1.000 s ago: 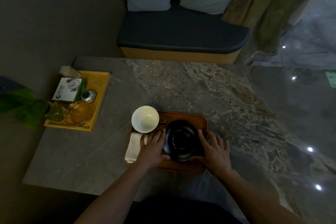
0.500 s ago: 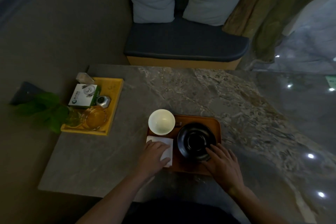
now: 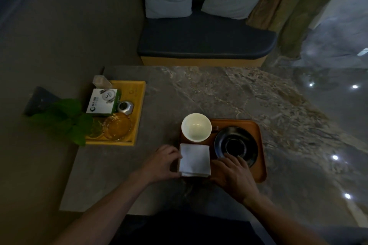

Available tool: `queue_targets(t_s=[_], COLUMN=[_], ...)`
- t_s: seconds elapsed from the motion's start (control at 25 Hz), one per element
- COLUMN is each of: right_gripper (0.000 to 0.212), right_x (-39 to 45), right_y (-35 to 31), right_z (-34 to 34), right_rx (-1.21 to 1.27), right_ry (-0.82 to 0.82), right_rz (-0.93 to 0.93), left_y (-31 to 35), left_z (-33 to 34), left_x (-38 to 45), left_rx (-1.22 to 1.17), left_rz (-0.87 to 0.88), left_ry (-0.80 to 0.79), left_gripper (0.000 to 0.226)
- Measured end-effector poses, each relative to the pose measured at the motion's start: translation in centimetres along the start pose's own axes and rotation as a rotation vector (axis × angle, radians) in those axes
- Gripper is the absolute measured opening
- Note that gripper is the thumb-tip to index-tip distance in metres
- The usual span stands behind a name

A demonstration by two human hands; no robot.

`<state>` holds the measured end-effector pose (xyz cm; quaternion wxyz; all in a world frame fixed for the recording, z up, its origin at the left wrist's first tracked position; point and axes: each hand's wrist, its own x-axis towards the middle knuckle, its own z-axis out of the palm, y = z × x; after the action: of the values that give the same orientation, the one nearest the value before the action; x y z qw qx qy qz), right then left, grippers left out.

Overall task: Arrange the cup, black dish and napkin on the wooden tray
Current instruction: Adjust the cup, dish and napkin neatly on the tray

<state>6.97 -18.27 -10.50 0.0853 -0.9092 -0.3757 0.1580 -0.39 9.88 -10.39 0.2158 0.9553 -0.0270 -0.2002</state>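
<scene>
A wooden tray (image 3: 259, 157) lies on the marble table near its front edge. On its far left corner stands a white cup (image 3: 196, 127), empty and upright. A black dish (image 3: 236, 145) fills the tray's right half. A folded white napkin (image 3: 194, 159) lies flat on the tray's near left part. My left hand (image 3: 162, 162) pinches the napkin's left edge between thumb and fingers. My right hand (image 3: 234, 175) rests flat beside the napkin's right edge, its fingertips lying on the dish's near rim.
A yellow tray (image 3: 139, 109) at the table's left holds a green-and-white box (image 3: 102, 101), a small metal object (image 3: 125, 107) and glass dishes (image 3: 117, 127). Green leaves (image 3: 65, 119) overhang the left edge. A cushioned bench (image 3: 205, 42) stands beyond the table.
The napkin went from folded at the tray's left edge to lying flat on the tray. My left hand slid to its left edge; my right hand left the dish's side for the napkin's right.
</scene>
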Motion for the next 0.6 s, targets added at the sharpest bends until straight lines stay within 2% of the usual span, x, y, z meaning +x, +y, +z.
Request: queue_targets(t_s=[0.12,0.2,0.32,0.6], right_gripper=[0.081,0.091,0.094,0.091], right_x=[1.7,2.7,3.8,4.7], right_y=[-1.0,-1.5,-1.9,-1.9], right_z=[0.6,1.0,1.5,1.5], right_rx=[-0.021,-0.035,-0.062,-0.092], right_ry=[-0.139,-0.177,-0.199,-0.217], right_rz=[0.005,0.013,0.043,0.078], left_y=[-1.2,-1.7,-2.0,-2.0], left_z=[-0.3,-0.2,0.4,1.4], left_x=[0.7,1.1,1.3,1.9], left_rx=[0.14,0.19,0.216,0.243], left_rz=[0.054,0.059,0.054,0.092], left_ry=[-0.043,-0.063,-0.096,-0.083], left_gripper=[0.081,0.091,0.095,0.082])
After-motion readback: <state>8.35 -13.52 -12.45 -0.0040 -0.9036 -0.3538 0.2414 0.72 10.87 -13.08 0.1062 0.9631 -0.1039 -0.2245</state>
